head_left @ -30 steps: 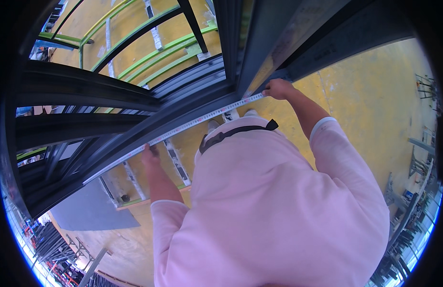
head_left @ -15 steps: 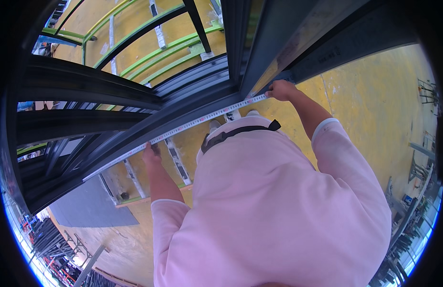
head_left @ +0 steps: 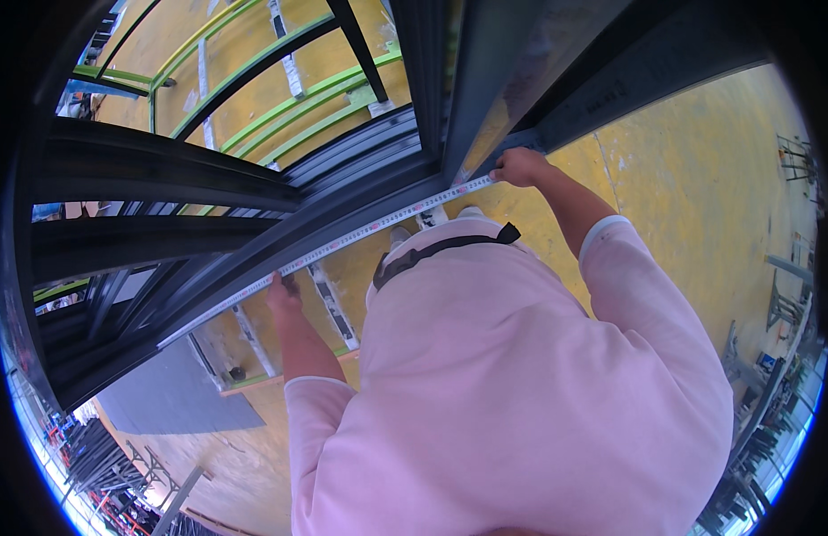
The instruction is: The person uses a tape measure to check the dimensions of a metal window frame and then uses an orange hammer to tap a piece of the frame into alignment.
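Note:
A white tape measure (head_left: 360, 233) is stretched along the near edge of a large dark grey metal frame (head_left: 351, 209). My right hand (head_left: 518, 168) is closed on the tape's right end, beside the corner where an upright profile meets the long bar. Farther left, my left hand (head_left: 284, 293) pinches the tape's lower edge against the bar, thumb and fingers together. Past my left hand the tape runs on to the lower left along the frame. The tape's case cannot be made out; my right fingers cover that end.
Green metal racks (head_left: 298, 112) stand on the yellow floor beyond the frame. Below the tape lie wrapped support strips (head_left: 332, 308) and a grey mat (head_left: 177, 384). Dark bars (head_left: 101, 456) are piled at the lower left, and more stock (head_left: 771, 420) lines the right side.
The view has shifted slightly, so the frame sits a little differently in the picture. Both hands keep their places on the stretched tape.

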